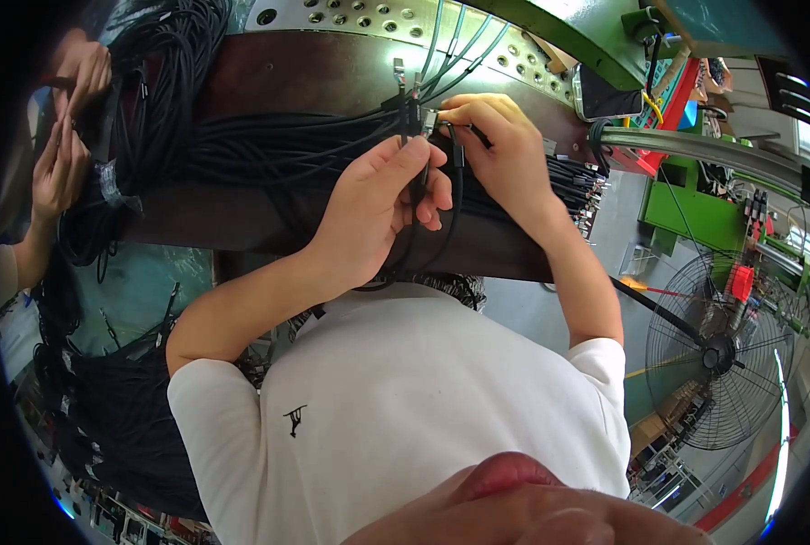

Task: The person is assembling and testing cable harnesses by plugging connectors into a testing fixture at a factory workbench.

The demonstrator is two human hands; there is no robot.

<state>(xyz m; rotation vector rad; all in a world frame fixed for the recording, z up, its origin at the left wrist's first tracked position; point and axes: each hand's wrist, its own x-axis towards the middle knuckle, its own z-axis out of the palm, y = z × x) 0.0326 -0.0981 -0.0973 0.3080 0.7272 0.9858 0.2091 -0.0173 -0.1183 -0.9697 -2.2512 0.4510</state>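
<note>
Dark brown surface [269,82] carries bundled black cables [278,150]. Left hand [378,204] clamps one thin cable [455,195]; right hand [496,150] pinches its connector end. Light, limp, likely slippery: grip near the connector.

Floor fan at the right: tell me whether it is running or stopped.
Cannot tell. The floor fan stands upright with its round wire guard and dark hub in view, but one picture cannot show spinning.

My hands [382,204] meet over the cable bundle [269,145] on the bench [242,227]; a fan [718,354] stands right, seemingly lower
</note>
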